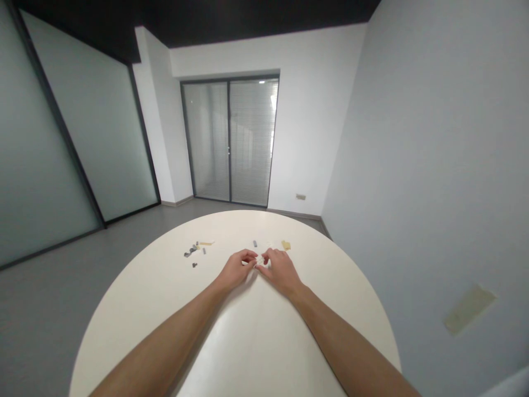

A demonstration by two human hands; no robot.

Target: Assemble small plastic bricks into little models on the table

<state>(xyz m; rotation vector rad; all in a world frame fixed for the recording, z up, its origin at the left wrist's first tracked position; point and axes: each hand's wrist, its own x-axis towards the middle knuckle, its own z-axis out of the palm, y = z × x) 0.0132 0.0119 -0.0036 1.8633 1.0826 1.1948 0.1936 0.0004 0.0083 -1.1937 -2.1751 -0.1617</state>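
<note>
Between my two hands, over the middle of the round table, is a small white piece [260, 259] that looks like a toy building brick part. My left hand [238, 267] pinches its left side with thumb and fingers. From the right, my right hand [281, 268] has its fingers and thumb closed on the same piece. Just beyond my hands lie a small grey-blue piece [255, 243], a faint white piece [269, 243] and a yellow piece [286, 245]. Fine detail of the white piece is too small to make out.
The white round table [165, 309] fills the foreground. On its left lie several small dark and grey pieces [192, 250], a thin yellow strip [205, 243], a grey piece [204, 251] and a dark brown piece [194, 265]. A wall stands close on the right; glass doors [229, 143] are behind.
</note>
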